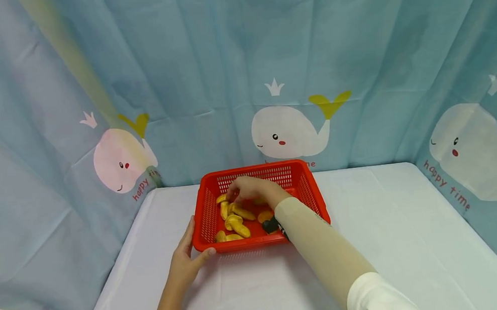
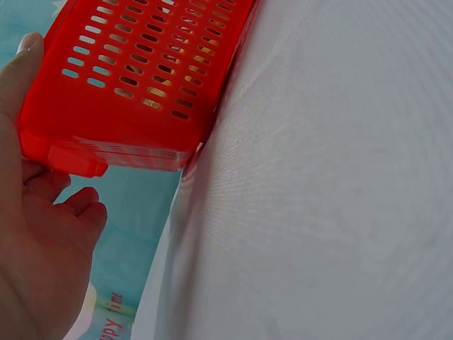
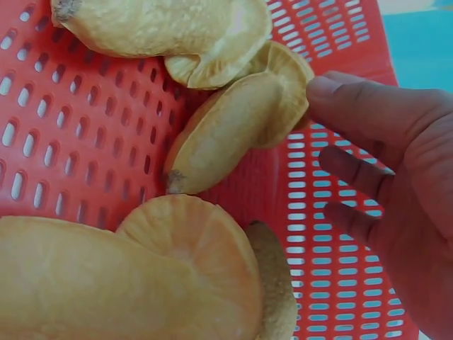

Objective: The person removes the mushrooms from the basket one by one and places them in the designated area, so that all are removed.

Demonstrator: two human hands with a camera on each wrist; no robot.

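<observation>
Head view, basket: a red slotted basket [image 1: 258, 204] stands on the white-covered table [image 1: 398, 240], near its far edge, in front of a blue whale-print curtain [image 1: 285, 70].
Head view, contents: yellow-orange wedge-shaped pieces [image 1: 236, 219] lie loose on the basket floor, mostly toward its left half.
Head view, left hand: the left hand [image 1: 187, 262] rests at the basket's near left corner, thumb on the near rim, fingers straight along the left wall; it braces rather than grips.
Head view, right hand: the right hand [image 1: 252, 189] reaches into the basket, fingertips down over the pieces at the far left; whether it has hold of one cannot be told here.
Left wrist view: the basket's corner lies against the left hand's palm [image 2: 42, 234], 1 finger straight up the wall, the others loosely curled below the rim.
Right wrist view: the right hand's fingers [image 3: 368, 113] are spread and relaxed, 1 fingertip touching the edge of a wedge [image 3: 233, 131]; nothing is clasped. Other wedges lie just beside it on the slotted floor.
</observation>
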